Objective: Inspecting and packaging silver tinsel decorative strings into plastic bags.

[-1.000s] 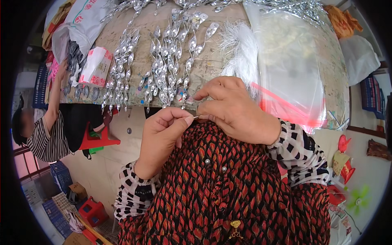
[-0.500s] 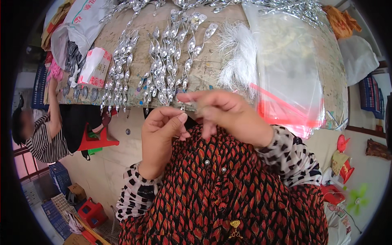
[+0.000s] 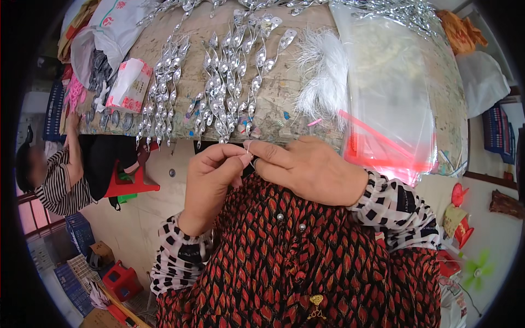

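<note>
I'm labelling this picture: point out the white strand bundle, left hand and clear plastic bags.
Strand bundle (image 3: 326, 76), head view: its middle.
Left hand (image 3: 209, 183), head view: thumb side.
Plastic bags (image 3: 389, 90), head view: clear middle.

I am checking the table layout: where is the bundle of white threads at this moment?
In the head view, the bundle of white threads lies on the table right of centre, between the silver twisted strands and the clear plastic bags.

A thin, whitish, thread-like strand (image 3: 250, 151) shows as a short, slightly curved line, pinched where the left hand (image 3: 210, 177) and right hand (image 3: 314, 169) meet; its ends are too fine to trace.
</note>
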### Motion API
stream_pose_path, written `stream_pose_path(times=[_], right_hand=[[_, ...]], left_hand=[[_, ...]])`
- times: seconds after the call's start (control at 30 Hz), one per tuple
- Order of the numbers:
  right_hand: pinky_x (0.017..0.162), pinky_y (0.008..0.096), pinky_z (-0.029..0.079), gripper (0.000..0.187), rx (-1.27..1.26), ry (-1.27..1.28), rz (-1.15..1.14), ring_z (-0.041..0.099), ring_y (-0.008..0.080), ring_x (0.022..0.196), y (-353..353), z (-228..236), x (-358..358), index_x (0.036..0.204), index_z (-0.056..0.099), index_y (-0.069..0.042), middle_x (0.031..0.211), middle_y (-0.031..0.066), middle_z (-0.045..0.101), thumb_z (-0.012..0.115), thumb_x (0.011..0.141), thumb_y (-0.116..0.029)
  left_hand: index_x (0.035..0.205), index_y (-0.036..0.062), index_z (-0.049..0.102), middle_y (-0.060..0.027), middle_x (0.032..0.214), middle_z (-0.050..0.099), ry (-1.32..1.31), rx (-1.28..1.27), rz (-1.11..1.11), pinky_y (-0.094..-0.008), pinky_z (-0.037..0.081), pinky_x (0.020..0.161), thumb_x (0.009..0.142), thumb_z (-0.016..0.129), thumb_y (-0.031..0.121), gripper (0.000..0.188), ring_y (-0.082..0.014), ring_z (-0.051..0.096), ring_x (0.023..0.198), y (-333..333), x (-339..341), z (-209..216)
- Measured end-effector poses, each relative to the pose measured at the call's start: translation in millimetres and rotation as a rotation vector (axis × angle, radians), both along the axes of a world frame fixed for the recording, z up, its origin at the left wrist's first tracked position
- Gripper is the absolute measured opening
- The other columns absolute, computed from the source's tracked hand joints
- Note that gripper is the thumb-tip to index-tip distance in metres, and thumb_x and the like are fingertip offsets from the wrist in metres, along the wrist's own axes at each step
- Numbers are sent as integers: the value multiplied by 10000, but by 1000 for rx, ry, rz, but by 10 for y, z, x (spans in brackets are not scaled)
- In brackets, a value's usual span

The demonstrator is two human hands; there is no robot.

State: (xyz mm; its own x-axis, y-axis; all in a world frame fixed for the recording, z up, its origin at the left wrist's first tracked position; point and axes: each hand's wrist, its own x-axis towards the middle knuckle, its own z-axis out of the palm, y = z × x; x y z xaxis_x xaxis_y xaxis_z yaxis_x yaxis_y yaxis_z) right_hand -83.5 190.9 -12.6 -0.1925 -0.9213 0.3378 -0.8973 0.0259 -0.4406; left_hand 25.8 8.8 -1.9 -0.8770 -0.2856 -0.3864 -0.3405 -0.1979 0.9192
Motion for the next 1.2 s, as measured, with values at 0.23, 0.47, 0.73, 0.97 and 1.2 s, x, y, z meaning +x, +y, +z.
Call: stream_pose_path(times=[0.23,0.47,0.73,0.97,1.2], right_hand=[[518,440,472,222,131,-270,-113,614,351,606,-20,101,-104,1044,501,-88,711,112,620,578,843,-143],[522,430,475,245,271,-77,53,615,360,618,-254,323,-256,982,474,-44,717,133,634,614,799,-128],[505,211,433,370,305,-1419,23,575,65,656,-279,120,-217,1105,433,-47,802,32,655,670,821,-45],[492,188,418,365,-306,-1347,-351,551,69,612,-259,41,-385,1094,442,-46,770,21,628,622,778,-10],[511,194,361,471,-941,-1208,-699,472,74,564,328,33,-1393,1143,414,39,751,66,618,635,728,70]], left_hand=[[846,17,649,-5,684,604,-190,247,-102,-197,399,451,823,654,76,64,-72,503,482,-73,-70,45],[905,26,647,7,779,628,-186,272,-238,-187,414,547,858,626,96,87,-49,525,592,-97,-39,50],[926,16,617,14,796,606,114,-126,-168,-172,398,577,877,622,90,88,-28,499,630,48,62,36],[934,24,614,20,766,594,21,-212,-9,-182,405,551,888,607,93,83,-40,502,599,-6,76,73],[925,33,587,3,668,555,-168,76,-169,-203,428,512,912,564,100,73,-78,526,541,-106,213,51]])
